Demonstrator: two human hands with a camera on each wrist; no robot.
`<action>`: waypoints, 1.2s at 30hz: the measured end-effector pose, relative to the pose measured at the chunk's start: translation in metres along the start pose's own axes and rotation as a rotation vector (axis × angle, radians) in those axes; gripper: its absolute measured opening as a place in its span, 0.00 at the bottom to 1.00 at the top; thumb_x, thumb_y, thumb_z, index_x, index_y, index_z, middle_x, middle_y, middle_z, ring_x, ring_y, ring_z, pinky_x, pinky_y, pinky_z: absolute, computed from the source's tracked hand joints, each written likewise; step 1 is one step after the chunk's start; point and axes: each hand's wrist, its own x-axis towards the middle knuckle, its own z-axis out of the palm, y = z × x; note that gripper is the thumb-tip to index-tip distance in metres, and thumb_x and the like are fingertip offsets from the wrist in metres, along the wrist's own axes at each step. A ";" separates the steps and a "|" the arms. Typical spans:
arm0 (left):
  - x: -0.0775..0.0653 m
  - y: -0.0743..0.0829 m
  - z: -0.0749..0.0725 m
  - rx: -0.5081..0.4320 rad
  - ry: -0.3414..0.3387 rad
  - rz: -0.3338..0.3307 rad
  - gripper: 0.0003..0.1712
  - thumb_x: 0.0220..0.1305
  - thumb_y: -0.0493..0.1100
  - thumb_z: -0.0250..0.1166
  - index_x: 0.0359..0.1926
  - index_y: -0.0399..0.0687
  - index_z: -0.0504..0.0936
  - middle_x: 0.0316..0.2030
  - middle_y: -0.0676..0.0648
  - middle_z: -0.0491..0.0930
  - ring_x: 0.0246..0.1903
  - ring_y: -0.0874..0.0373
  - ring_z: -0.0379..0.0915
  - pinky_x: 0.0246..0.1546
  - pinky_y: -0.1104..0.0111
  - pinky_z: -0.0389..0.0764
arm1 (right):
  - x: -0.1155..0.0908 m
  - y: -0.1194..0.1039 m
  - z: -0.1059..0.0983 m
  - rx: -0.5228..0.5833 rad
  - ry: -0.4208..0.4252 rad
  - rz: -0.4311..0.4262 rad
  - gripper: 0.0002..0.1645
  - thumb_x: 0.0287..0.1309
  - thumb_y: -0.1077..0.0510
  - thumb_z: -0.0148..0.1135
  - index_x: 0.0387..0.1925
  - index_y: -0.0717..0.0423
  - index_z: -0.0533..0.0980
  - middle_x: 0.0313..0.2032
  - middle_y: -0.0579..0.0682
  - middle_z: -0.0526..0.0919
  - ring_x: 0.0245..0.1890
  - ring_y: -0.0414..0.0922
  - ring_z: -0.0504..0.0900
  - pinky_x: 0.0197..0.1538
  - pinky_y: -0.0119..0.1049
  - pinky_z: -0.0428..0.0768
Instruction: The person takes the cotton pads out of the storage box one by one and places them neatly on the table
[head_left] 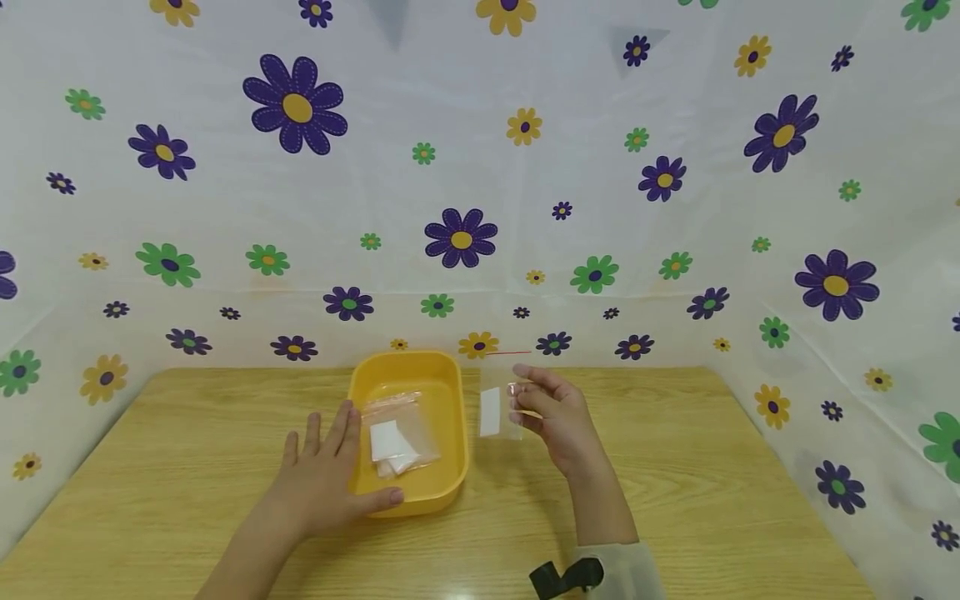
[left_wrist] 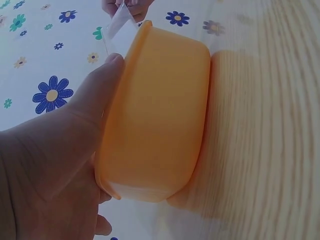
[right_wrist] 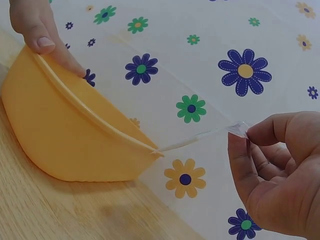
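The right hand (head_left: 558, 417) holds a clear bag (head_left: 490, 412), its fingers pinching the film at the bag's right edge, just right of the centre of the frame in the head view. From those fingers the bag lies to the left, between them and the tub (head_left: 448, 408). Its long axis runs up and down the frame, with a red line (head_left: 508, 353) at the top end and a white card (head_left: 491, 402) low in its left half.

In the head view a narrow strip of background shows between the bag's left edge and the tub's right wall. In the right wrist view the bag is seen nearly edge-on, a thin pale strip from the pinch towards the tub's corner; the film is so clear that I cannot tell whether it touches the rim.

The left hand (head_left: 326, 479) is on the other side, left of centre, its fingers straight and spread along the tub's left rim, the thumb over the near edge. It grips no bag. The other bags (head_left: 401, 437) lie overlapped inside the tub, towards its left side, so the left hand is nearer to them, the right nearer to none but its own. The tub rests on the counter (head_left: 675, 500).
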 end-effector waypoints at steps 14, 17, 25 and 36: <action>-0.001 -0.014 0.002 0.040 0.035 0.041 0.75 0.50 0.86 0.54 0.77 0.31 0.44 0.77 0.31 0.41 0.73 0.23 0.35 0.67 0.29 0.39 | 0.005 0.002 0.002 0.005 -0.034 -0.009 0.19 0.67 0.67 0.58 0.58 0.60 0.77 0.39 0.52 0.84 0.35 0.43 0.81 0.42 0.33 0.85; 0.000 -0.018 0.003 0.050 0.043 0.060 0.75 0.50 0.85 0.54 0.77 0.32 0.45 0.77 0.32 0.42 0.73 0.24 0.36 0.67 0.29 0.41 | 0.005 0.002 -0.001 0.007 -0.014 -0.004 0.20 0.67 0.67 0.58 0.60 0.61 0.76 0.39 0.52 0.84 0.35 0.43 0.80 0.42 0.33 0.85; 0.001 -0.021 0.010 0.027 0.052 0.060 0.74 0.50 0.86 0.54 0.77 0.33 0.46 0.78 0.32 0.41 0.74 0.25 0.34 0.67 0.28 0.41 | 0.004 0.004 -0.007 0.000 -0.009 0.006 0.21 0.67 0.68 0.57 0.60 0.62 0.76 0.39 0.52 0.83 0.34 0.43 0.80 0.40 0.32 0.85; 0.001 -0.017 0.008 0.040 0.030 0.057 0.75 0.49 0.86 0.53 0.77 0.32 0.47 0.78 0.32 0.40 0.73 0.24 0.36 0.67 0.28 0.41 | 0.006 0.006 -0.010 -0.006 -0.003 0.007 0.19 0.67 0.67 0.58 0.59 0.61 0.77 0.38 0.52 0.84 0.34 0.42 0.80 0.39 0.32 0.85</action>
